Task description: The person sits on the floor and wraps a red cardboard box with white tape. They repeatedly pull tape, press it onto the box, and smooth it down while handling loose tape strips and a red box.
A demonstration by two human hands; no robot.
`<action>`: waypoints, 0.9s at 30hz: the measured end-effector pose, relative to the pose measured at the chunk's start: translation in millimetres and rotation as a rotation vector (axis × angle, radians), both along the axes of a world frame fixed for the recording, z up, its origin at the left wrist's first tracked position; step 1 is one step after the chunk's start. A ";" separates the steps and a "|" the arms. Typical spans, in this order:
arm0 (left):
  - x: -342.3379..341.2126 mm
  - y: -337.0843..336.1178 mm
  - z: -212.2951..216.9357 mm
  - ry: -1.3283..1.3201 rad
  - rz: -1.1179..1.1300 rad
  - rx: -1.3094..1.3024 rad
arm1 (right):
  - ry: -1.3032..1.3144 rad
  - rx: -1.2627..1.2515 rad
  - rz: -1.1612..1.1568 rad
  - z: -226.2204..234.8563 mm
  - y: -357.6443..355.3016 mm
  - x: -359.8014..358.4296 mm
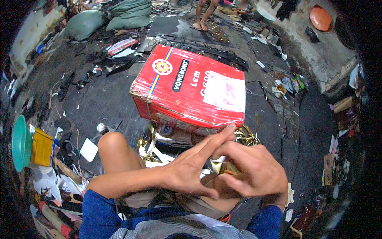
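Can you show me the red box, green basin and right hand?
Red box [189, 93], head view: its printed top.
Green basin [22, 143], head view: its visible surface.
Right hand [258, 167], head view: back of the hand.

- Floor: dark and worn; extends on all sides of the right grip.
- Right wall: grey, stained; located ahead and to the right of the right grip. An orange round object is set against it.
- Left wall: pale; located far ahead and to the left of the left grip.
- Stuffed sacks: grey-green; on the floor, far ahead-left of the left grip.
- Green basin: tilted, beside a yellow container; well left of the left grip.
- Scraps: mixed, along the floor margins, on either side of both grips.
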State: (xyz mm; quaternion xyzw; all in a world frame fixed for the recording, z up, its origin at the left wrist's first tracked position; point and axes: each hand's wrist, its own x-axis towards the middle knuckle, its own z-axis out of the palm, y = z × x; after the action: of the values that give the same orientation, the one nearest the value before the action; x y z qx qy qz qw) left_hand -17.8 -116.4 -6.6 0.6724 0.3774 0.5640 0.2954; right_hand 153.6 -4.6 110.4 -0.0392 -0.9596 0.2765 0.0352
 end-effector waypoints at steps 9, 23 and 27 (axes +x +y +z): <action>-142.5 2.8 26.1 0.217 0.214 -0.316 | 0.047 -0.209 -0.266 -15.2 108.8 3.0; -227.2 104.4 39.5 1.114 1.315 0.009 | 0.095 0.160 -0.592 -73.1 164.5 -37.9; -91.9 187.1 -1.4 0.377 0.420 0.096 | 0.096 0.200 -0.649 -76.6 158.0 -37.7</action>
State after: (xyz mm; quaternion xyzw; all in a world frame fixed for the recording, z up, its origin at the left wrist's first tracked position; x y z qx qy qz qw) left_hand -109.7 70.8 -8.0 0.6856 0.5298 0.4951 0.0644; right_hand 115.9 153.3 33.8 -0.3258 -0.9167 0.1569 0.1703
